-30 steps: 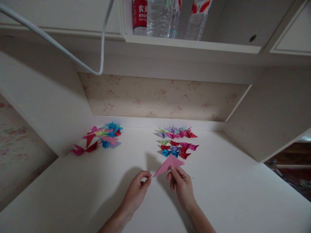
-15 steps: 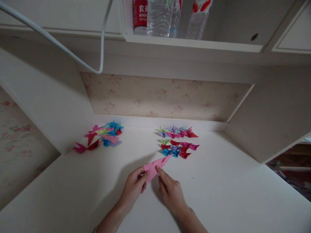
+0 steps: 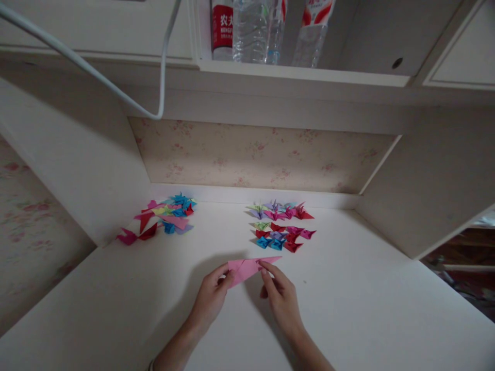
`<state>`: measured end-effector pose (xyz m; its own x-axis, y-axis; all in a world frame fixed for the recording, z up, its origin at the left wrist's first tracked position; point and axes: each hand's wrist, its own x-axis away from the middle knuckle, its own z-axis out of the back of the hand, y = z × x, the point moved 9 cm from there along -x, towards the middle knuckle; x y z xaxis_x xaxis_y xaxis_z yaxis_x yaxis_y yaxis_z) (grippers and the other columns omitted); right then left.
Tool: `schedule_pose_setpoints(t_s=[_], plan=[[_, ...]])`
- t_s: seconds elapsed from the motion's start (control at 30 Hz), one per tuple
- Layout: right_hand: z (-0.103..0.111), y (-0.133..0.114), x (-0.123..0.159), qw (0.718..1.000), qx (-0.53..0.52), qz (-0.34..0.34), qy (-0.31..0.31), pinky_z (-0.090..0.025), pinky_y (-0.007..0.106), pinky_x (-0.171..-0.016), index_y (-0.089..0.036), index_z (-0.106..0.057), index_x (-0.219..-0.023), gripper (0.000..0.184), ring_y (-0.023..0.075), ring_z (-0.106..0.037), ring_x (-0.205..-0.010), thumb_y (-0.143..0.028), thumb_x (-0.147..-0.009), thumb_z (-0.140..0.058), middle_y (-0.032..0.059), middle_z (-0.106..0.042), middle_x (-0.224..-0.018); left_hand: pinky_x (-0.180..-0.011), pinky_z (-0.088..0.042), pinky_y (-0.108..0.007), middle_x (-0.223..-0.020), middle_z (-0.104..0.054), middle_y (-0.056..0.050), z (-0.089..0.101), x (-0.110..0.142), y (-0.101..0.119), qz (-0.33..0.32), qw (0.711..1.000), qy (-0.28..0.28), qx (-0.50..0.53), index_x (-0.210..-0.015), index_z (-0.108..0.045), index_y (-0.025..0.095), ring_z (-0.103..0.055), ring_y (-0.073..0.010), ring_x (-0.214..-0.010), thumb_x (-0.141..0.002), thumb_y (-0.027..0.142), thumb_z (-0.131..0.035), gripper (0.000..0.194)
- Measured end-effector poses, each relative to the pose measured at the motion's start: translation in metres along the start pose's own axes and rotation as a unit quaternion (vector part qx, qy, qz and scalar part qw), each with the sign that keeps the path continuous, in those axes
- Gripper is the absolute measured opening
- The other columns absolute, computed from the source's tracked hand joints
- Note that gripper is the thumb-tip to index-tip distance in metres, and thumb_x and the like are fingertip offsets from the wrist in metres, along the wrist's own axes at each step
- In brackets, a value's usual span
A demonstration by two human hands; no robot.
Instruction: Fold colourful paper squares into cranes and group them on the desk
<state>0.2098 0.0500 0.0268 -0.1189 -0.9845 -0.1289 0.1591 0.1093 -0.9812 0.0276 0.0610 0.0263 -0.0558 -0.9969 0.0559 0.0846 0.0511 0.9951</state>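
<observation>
A folded piece of pink paper (image 3: 244, 269) is held above the white desk, its long point towards the right. My left hand (image 3: 212, 293) pinches its left end between thumb and fingers. At the paper's right part, my right hand (image 3: 281, 293) has thumb and index finger closed on the lower edge, the other fingers curled beneath. Beyond the paper stand rows of small folded paper cranes (image 3: 277, 235) in red, blue, green, purple and pink. Farther left lies a loose heap of colourful folded paper pieces (image 3: 170, 212).
The white desk (image 3: 371, 309) spreads under both hands, with side panels left and right. Overhead, a shelf (image 3: 309, 73) holds several plastic bottles (image 3: 250, 33). A white bent tube (image 3: 161, 77) hangs at the upper left. Floral wallpaper (image 3: 255, 154) covers the back.
The pink paper has turned so its point lies flatter, to the right. My right hand has shifted right along it, from pressing its middle to pinching nearer the point.
</observation>
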Motion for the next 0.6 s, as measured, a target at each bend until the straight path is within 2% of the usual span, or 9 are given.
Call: schedule_pose_setpoints(t_s=[0.1,0.27,0.37,0.47,0.53,0.6], plan=[[0.001,0.0,-0.002,1.0,-0.023,0.004,0.007,-0.045,0.024,-0.048,-0.018,-0.066,-0.11,0.044,0.0123,-0.055,-0.049,-0.052,-0.085,-0.054,0.0049,-0.066,-0.077,-0.062,-0.043,-0.021,-0.071,-0.066,-0.003,-0.003,0.0,0.002,-0.026,0.999,-0.012,-0.013,-0.107,-0.07,0.018,-0.058,-0.0167,-0.07,-0.084,0.045,-0.056,0.038],[0.005,0.013,-0.005,0.997,-0.052,-0.048,0.03,-0.038,0.023,-0.044,-0.015,-0.062,-0.115,0.053,0.0128,-0.049,-0.045,-0.055,-0.08,-0.059,-0.0026,-0.054,-0.052,-0.076,-0.046,-0.025,-0.099,-0.07,-0.007,-0.007,-0.001,0.003,-0.058,0.998,-0.033,-0.024,-0.11,-0.068,0.019,-0.062,-0.02,-0.085,-0.087,0.044,-0.052,0.038],[0.008,0.017,-0.006,0.996,-0.054,-0.065,0.042,-0.034,0.022,-0.042,-0.016,-0.058,-0.118,0.056,0.0121,-0.044,-0.043,-0.055,-0.078,-0.061,-0.0061,-0.048,-0.047,-0.076,-0.047,-0.027,-0.1,-0.071,-0.007,-0.01,-0.001,0.001,-0.064,0.996,-0.049,-0.034,-0.111,-0.067,0.019,-0.063,-0.0207,-0.084,-0.087,0.044,-0.05,0.039],[0.012,0.017,-0.009,0.997,-0.027,-0.06,0.047,-0.033,0.022,-0.042,-0.016,-0.059,-0.112,0.049,0.0118,-0.044,-0.043,-0.053,-0.079,-0.06,-0.0056,-0.05,-0.05,-0.076,-0.048,-0.029,-0.101,-0.071,-0.008,-0.013,-0.002,-0.003,-0.065,0.996,-0.054,-0.037,-0.109,-0.067,0.018,-0.064,-0.0215,-0.085,-0.086,0.043,-0.051,0.038],[0.018,0.017,-0.013,0.997,0.002,-0.048,0.057,-0.035,0.023,-0.043,-0.016,-0.059,-0.11,0.046,0.0123,-0.046,-0.045,-0.052,-0.08,-0.06,-0.004,-0.054,-0.054,-0.075,-0.048,-0.028,-0.099,-0.072,-0.009,-0.013,-0.005,-0.008,-0.054,0.998,-0.03,-0.033,-0.108,-0.065,0.016,-0.064,-0.0218,-0.086,-0.085,0.042,-0.053,0.036],[0.028,0.019,-0.018,0.995,0.034,-0.04,0.082,-0.036,0.023,-0.045,-0.018,-0.059,-0.11,0.045,0.0134,-0.048,-0.047,-0.051,-0.079,-0.06,-0.0033,-0.057,-0.057,-0.068,-0.047,-0.027,-0.09,-0.072,-0.008,-0.013,-0.01,-0.012,-0.05,0.997,0.008,-0.055,-0.11,-0.059,0.016,-0.065,-0.0199,-0.078,-0.085,0.041,-0.054,0.036]])
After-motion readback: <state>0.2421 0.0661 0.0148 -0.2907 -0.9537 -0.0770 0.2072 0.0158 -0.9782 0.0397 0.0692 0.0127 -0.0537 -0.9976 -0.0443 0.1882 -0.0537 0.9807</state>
